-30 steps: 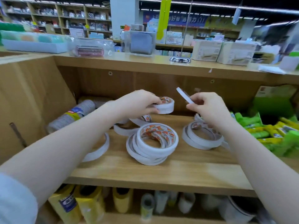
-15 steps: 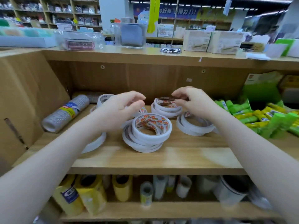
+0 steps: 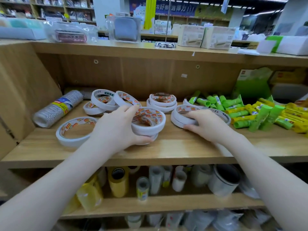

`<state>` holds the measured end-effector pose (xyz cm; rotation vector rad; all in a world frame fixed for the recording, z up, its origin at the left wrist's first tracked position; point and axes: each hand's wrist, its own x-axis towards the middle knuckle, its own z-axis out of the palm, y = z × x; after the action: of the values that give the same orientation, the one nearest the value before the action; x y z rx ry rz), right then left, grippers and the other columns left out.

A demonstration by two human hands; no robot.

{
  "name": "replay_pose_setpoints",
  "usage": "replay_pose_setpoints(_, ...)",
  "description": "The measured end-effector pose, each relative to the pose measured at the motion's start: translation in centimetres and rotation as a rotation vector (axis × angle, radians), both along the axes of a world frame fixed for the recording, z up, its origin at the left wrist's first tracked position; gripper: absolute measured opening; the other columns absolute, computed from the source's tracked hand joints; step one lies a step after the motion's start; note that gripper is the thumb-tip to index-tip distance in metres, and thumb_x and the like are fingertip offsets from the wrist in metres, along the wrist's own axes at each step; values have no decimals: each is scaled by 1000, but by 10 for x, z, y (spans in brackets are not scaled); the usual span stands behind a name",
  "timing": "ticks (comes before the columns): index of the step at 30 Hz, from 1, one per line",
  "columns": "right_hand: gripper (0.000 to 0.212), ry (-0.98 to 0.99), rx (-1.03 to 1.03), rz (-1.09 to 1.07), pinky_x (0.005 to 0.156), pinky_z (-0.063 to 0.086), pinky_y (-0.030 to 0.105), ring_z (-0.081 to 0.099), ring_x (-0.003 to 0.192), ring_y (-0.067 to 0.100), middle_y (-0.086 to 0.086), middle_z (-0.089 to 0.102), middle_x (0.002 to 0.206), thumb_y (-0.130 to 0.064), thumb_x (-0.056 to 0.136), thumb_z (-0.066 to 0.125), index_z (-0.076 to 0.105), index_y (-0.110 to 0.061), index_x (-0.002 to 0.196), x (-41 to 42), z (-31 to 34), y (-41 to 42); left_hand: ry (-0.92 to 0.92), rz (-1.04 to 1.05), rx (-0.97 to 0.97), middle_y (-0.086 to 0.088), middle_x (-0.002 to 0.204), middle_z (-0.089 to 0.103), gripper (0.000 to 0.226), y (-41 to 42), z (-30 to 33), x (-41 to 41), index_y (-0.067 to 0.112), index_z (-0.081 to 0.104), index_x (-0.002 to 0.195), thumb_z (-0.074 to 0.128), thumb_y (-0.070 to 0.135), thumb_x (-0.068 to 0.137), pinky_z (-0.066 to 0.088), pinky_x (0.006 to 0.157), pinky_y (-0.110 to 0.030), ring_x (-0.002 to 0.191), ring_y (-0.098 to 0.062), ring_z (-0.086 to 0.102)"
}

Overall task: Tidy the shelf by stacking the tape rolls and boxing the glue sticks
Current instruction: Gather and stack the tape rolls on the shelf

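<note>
White tape rolls lie scattered on the wooden shelf (image 3: 166,149). My left hand (image 3: 116,129) grips the middle stack of tape rolls (image 3: 150,122) from its left side, thumb at the front. My right hand (image 3: 206,125) grips the side of a low right stack of tape rolls (image 3: 181,114). A small back stack of rolls (image 3: 162,101) sits behind them. One large single roll (image 3: 75,130) lies flat at the left, and a few tilted rolls (image 3: 106,100) lean behind it. Green and yellow glue sticks (image 3: 246,112) lie in a loose pile at the right, beside an open green box (image 3: 253,85).
A wrapped sleeve of clear tape (image 3: 58,108) lies at the shelf's far left by the side wall. The lower shelf (image 3: 150,205) holds yellow and clear tape rolls. White boxes (image 3: 206,38) and packages stand on the top shelf.
Both hands came down from the back stack, where they had set small rolls. The left hand now holds the middle stack and the right hand the right stack.
</note>
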<state>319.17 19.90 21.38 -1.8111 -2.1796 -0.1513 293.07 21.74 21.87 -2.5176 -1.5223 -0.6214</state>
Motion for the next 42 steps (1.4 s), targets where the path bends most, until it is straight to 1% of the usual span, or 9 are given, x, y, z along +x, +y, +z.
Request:
replay_pose_setpoints(5,7,470,0,101,53,33,17,46,57,3,-12,58,65,-18,86,63,62,-22,80,12,26,-8,-151,-87,-86,11,129,45,100,3,-8,29,30,32,136,53,81,52,43,74,-30,113,-15,50)
replay_pose_setpoints(10,19,480,10,209,67,38,11,51,70,-4,-10,60,84,-19,85,64,60,-37,83,8,66,-13,-381,-223,-124,6,149,24,94,8,9,49,32,15,145,33,81,66,36,96,-33,131,-14,31)
replay_pose_setpoints(13,8,322,-23,256,81,38,18,51,91,6,-6,59,98,-26,84,65,66,-27,93,-4,82,-12,-364,-383,-9,4,152,17,70,14,31,44,34,20,144,49,55,83,24,104,-34,136,-19,22)
replay_pose_setpoints(18,20,283,-10,280,82,31,7,43,101,4,-17,53,104,-30,82,66,59,-31,101,-16,74,-5,-218,-446,-1,3,122,51,46,29,46,29,18,54,121,66,34,79,36,75,-23,78,-3,44)
replay_pose_setpoints(21,36,281,106,108,79,35,9,48,99,5,-10,53,111,-27,84,66,57,-22,118,1,51,0,-108,-337,20,7,116,52,46,32,35,19,19,53,118,65,40,79,41,68,-29,82,-13,50)
replay_pose_setpoints(24,18,106,75,-246,70,43,33,58,90,27,10,64,96,-22,86,59,66,-10,98,29,19,-1,-95,-221,147,3,114,57,48,33,23,5,17,55,118,67,40,78,45,64,-34,91,-23,57)
replay_pose_setpoints(27,23,-30,-101,-438,67,48,35,61,84,29,8,67,84,-31,86,57,66,-10,88,39,-1,-3,-60,-107,232,-6,107,58,46,39,18,-6,11,58,114,70,35,76,42,58,-34,89,-30,59)
replay_pose_setpoints(34,11,332,148,-52,69,36,23,54,77,8,-8,64,85,-19,87,62,69,-17,95,-9,44,-9,86,-43,180,-6,134,43,55,58,14,-14,12,49,128,64,37,81,43,76,-40,111,-30,49)
replay_pose_setpoints(42,15,155,176,180,75,36,24,50,80,10,-4,58,91,-23,87,61,67,-15,98,-98,75,32,-105,-94,160,-7,147,34,63,29,6,-57,17,43,136,66,36,81,33,101,-43,130,-31,33)
